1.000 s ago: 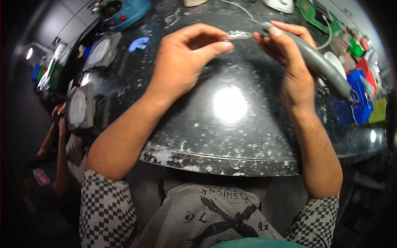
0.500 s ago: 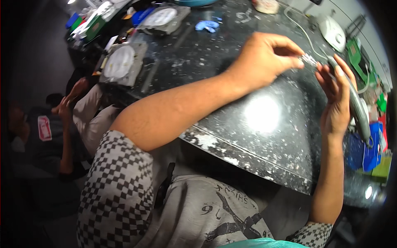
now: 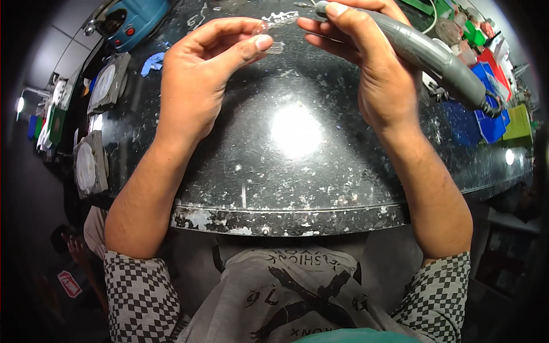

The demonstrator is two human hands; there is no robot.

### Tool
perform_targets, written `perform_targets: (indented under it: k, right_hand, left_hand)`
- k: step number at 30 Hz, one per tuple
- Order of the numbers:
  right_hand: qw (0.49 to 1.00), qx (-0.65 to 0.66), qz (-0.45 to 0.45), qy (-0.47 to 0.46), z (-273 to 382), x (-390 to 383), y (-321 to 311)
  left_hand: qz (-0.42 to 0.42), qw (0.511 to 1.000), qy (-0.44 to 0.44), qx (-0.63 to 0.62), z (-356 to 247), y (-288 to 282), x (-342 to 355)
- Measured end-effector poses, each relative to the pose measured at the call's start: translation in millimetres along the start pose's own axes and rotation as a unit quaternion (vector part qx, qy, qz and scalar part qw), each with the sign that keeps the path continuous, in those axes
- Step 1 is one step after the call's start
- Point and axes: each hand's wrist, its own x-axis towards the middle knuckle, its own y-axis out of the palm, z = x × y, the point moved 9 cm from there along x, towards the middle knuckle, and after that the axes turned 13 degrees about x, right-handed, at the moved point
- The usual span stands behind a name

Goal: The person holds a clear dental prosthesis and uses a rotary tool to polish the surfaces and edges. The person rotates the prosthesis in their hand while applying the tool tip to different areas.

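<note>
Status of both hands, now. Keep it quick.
Left hand: closed, pinching a small clear piece between thumb and fingers.
Right hand: closed, holding a thick grey corded tool.

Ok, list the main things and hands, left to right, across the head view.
Nearer grey block with a white oval, crumpled blue scrap, left hand, clear jagged plastic piece, right hand gripping a grey handpiece, blue bin, yellow-green box.

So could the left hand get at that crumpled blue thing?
Probably yes: the blue thing lies just left of the left hand, nothing visibly between them, though that hand holds a clear piece.
</note>
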Motion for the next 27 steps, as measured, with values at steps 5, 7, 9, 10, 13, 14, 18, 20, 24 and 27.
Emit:
perform_targets:
  k: [5,7,9,10,13,14,18,20,24,27]
  right_hand:
    - [1.000,-0.015,0.025,0.006,-1,4,-1]
    - [0.999,-0.014,0.037,-0.007,0,4,-1]
    - [0.999,-0.021,0.031,0.002,3,1,2]
    - [0.999,-0.025,0.029,0.006,4,2,1]
    - [0.998,-0.040,0.049,-0.002,2,6,-1]
    - [0.998,-0.040,0.049,-0.002,2,6,-1]
    - [0.999,-0.027,0.028,0.005,5,1,3]
    - [0.999,-0.027,0.021,0.013,5,-1,4]
    - [0.996,-0.070,0.046,0.006,0,-2,1]
    - [0.983,-0.164,0.064,-0.055,6,-4,10]
  left_hand:
    - [-0.012,1.000,-0.001,-0.023,0,0,0]
    - [-0.025,1.000,0.003,0.009,-2,-2,-1]
    - [-0.029,0.999,0.009,0.022,-4,-2,-1]
    - [-0.035,0.999,0.016,0.035,-6,-3,0]
    - [-0.010,1.000,-0.009,0.018,-1,0,0]
    - [-0.010,1.000,-0.009,0.018,0,-2,1]
    - [0.089,0.974,-0.131,-0.160,19,23,-4]
    - [0.123,0.976,-0.122,-0.130,17,28,-8]
    - [0.113,0.978,-0.122,-0.127,21,31,-8]
    - [0.100,0.977,-0.133,-0.132,26,27,-8]
